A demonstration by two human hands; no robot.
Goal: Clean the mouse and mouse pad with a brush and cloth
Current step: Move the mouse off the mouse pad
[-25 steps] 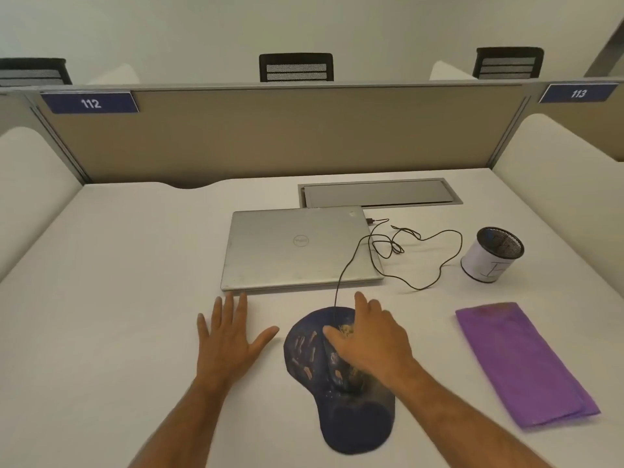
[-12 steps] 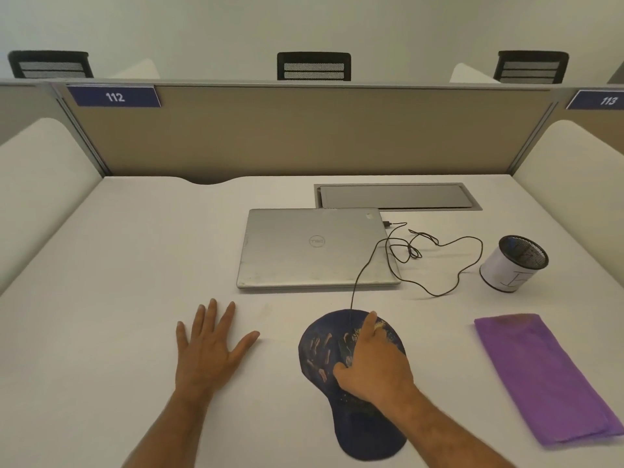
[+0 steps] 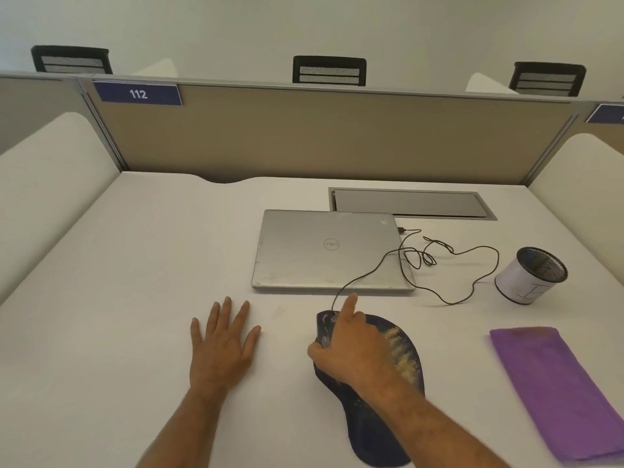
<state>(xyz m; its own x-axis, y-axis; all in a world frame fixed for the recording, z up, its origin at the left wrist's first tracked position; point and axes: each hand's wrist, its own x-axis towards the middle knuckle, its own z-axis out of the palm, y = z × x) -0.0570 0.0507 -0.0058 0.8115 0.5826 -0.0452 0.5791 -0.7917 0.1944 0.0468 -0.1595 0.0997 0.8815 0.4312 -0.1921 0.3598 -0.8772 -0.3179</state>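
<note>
1. White counter (image 3: 118, 298) fills the booth, closed in by a tan partition (image 3: 320, 136) at the far side with a blue plate reading 112 (image 3: 138, 93).
2. Left hand (image 3: 221, 346) lies flat on the counter, palm down, fingers straight and spread, holding nothing; it sits near, left of the mouse pad.
3. Right hand (image 3: 351, 352) rests on the mouse (image 3: 325, 329), fingers curled over it, thumb against its left side, index finger stretched toward the far side. Mouse mostly hidden under the hand; only a dark patterned edge shows at the left.
4. Mouse pad (image 3: 401, 352), dark blue with yellowish speckling on its right part, lies under the mouse and right forearm, running down to the near edge of the view.
5. Mouse cable (image 3: 449, 298), thin and black, leaves the mouse on the far side, crosses the near right corner of the laptop, loops loosely on the counter and plugs into the laptop's right side.
6. Laptop (image 3: 331, 251), silver, lid closed, sits just beyond the hands, centre.
7. Purple cloth (image 3: 553, 393), folded, lies flat near right, apart from the mouse pad.
8. Mesh cup (image 3: 530, 275), black with a white paper wrap, stands far right of the cable. Contents cannot be made out.
9. Grey hatch (image 3: 412, 204) set in the counter beyond the laptop.
10. Brush not identifiable.
</note>
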